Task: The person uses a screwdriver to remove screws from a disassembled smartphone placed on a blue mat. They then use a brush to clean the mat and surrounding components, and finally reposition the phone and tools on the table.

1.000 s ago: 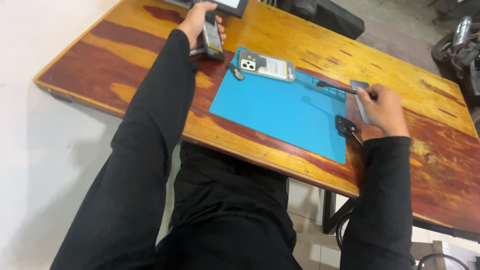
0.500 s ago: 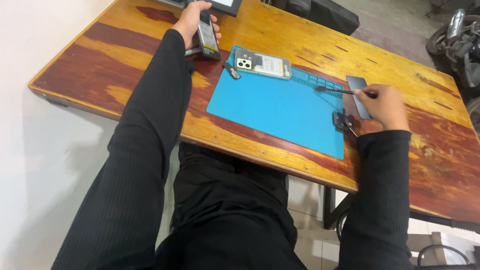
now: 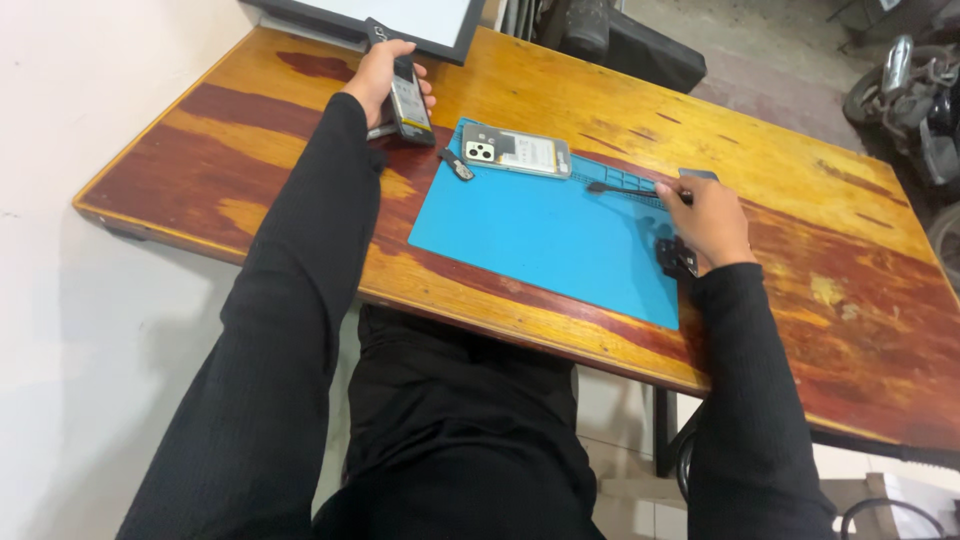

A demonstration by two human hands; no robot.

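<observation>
Two phones are on the desk (image 3: 250, 130): one lies camera-side up at the far edge of the single blue mat (image 3: 540, 235), the opened phone (image 3: 516, 150); the other phone (image 3: 410, 100) stands tilted at far left, the left hand (image 3: 385, 80) wrapped closed around it. The right hand (image 3: 710, 220) rests on the mat's right edge, fingers pinched together on one thin dark tool (image 3: 625, 188) that points left towards the opened phone. A small dark part (image 3: 457, 166) lies just left of that.

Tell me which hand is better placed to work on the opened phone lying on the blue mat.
Right, probably. The right hand holds a thin dark tool pointing toward the phone on the blue mat; the left hand grips a separate dark device.
</observation>
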